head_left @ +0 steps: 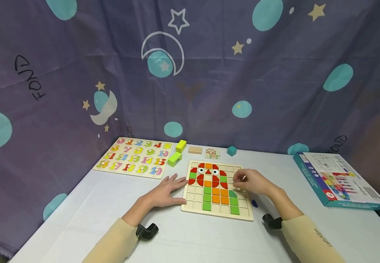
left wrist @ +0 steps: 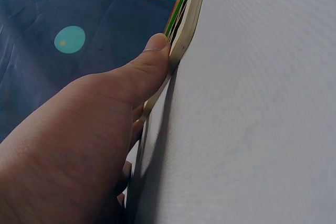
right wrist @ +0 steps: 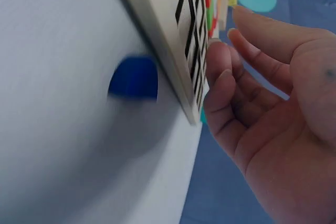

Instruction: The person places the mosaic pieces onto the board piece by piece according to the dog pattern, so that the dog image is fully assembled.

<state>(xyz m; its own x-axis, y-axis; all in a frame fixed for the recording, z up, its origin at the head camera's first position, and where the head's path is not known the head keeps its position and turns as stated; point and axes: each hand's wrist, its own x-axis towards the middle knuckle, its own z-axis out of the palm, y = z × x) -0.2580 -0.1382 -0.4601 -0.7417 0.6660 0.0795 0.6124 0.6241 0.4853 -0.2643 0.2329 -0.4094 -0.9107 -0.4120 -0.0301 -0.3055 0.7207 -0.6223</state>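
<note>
A wooden grid board (head_left: pixel 194 197) lies on the white table, with red, orange and green pieces and two eye pieces laid in it like a bird. My left hand (head_left: pixel 163 191) rests at its left side, fingers spread. In the left wrist view the thumb (left wrist: pixel 155 51) touches the board's edge. Over the board's right side is my right hand (head_left: pixel 255 181), its fingers loosely bent. No piece shows between thumb and fingertips in the right wrist view. A dark blue rounded piece (right wrist: pixel 134 80) lies on the table beside the board's right edge.
A number puzzle board (head_left: pixel 132 157) lies at the back left. Behind the grid board are yellow-green blocks (head_left: pixel 175 159), a plain wooden block (head_left: pixel 195 150), a pattern card (head_left: pixel 212 153) and a teal block (head_left: pixel 232 151). A flat box (head_left: pixel 344 182) lies at the right.
</note>
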